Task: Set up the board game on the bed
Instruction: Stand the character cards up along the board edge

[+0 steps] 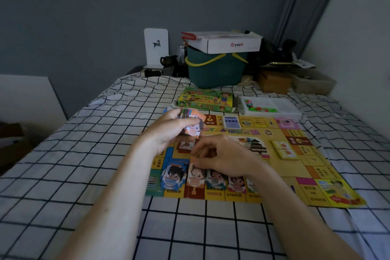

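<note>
- Yellow game board (pixel 274 167) lies flat on the checked bed (pixel 84 154), with play-money piles (pixel 202 175) in a row along its near edge.
- Left hand (pixel 168 131) grips the money stack (pixel 191 123), fingers curled round it, above the board's far left corner.
- Right hand (pixel 219 154) hovers over the row, its fingers (pixel 198 150) narrowly pinched; whether they hold a note I cannot tell.
- Best to lay each note squarely on its matching pile.
</note>
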